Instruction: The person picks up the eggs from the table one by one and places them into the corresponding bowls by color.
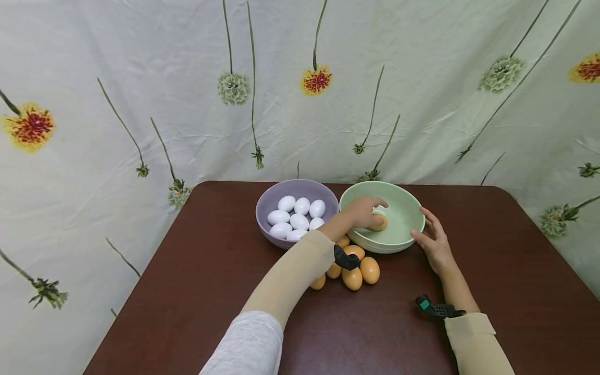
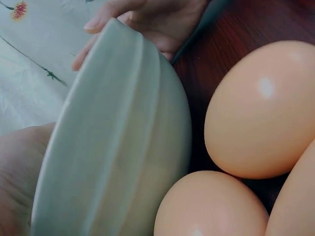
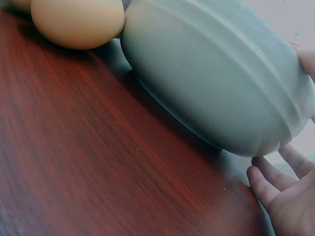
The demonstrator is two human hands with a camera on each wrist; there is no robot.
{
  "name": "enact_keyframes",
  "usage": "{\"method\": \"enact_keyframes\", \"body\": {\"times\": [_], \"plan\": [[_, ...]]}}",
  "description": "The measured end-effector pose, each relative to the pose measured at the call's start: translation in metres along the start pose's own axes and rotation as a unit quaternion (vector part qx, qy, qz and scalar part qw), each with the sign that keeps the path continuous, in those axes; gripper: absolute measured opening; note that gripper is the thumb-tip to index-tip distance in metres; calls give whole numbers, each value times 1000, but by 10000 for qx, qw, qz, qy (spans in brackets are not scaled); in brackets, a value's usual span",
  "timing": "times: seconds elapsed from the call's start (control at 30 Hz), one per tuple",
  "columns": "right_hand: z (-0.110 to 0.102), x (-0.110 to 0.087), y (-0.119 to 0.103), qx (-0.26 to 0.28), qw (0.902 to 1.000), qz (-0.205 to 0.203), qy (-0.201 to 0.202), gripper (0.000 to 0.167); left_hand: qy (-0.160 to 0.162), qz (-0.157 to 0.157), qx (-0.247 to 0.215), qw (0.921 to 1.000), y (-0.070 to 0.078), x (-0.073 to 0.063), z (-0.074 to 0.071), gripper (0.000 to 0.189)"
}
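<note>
Touching green bowl (image 1: 403,208) with relaxed right fingers (image 3: 275,176); cannot tell grip of left fingers (image 1: 376,201) on egg (image 1: 378,226). Likely done with white eggs (image 1: 299,222), not brown eggs (image 1: 352,279) behind.

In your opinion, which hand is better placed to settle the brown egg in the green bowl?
The left hand, probably: it reaches inside the green bowl and touches the brown egg. The right hand is at the bowl's rim.
</note>
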State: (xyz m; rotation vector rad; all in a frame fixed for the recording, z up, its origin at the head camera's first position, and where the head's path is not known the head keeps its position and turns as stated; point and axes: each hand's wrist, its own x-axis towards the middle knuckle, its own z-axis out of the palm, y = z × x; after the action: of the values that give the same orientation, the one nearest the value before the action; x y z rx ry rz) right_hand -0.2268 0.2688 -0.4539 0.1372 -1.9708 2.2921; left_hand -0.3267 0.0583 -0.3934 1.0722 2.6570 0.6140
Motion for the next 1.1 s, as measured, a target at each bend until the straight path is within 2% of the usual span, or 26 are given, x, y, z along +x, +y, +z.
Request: {"method": "enact_keyframes", "body": {"times": [0.23, 0.6, 0.8, 0.93, 1.1], "plan": [[-1, 1, -1, 2, 10000, 16, -26, 62, 437, 222, -496, 9976, -2, -11, -5, 46], [0, -1, -1, -30, 10000, 49, 11, 61, 1038, 576, -1358, 9836, -3, -50, -6, 47], [0, -1, -1, -20, 10000, 10, 4, 61, 1367, 698, -1428, 9778, -5, -75, -3, 45], [0, -1, 0, 4, 10000, -12, 3, 61, 1569, 815, -1623, 9708, -7, -94, 0, 43], [0, -1, 0, 60, 10000, -29, -8, 60, 1746, 1066, -2056, 9570, -11, -113, 5, 42]]}}
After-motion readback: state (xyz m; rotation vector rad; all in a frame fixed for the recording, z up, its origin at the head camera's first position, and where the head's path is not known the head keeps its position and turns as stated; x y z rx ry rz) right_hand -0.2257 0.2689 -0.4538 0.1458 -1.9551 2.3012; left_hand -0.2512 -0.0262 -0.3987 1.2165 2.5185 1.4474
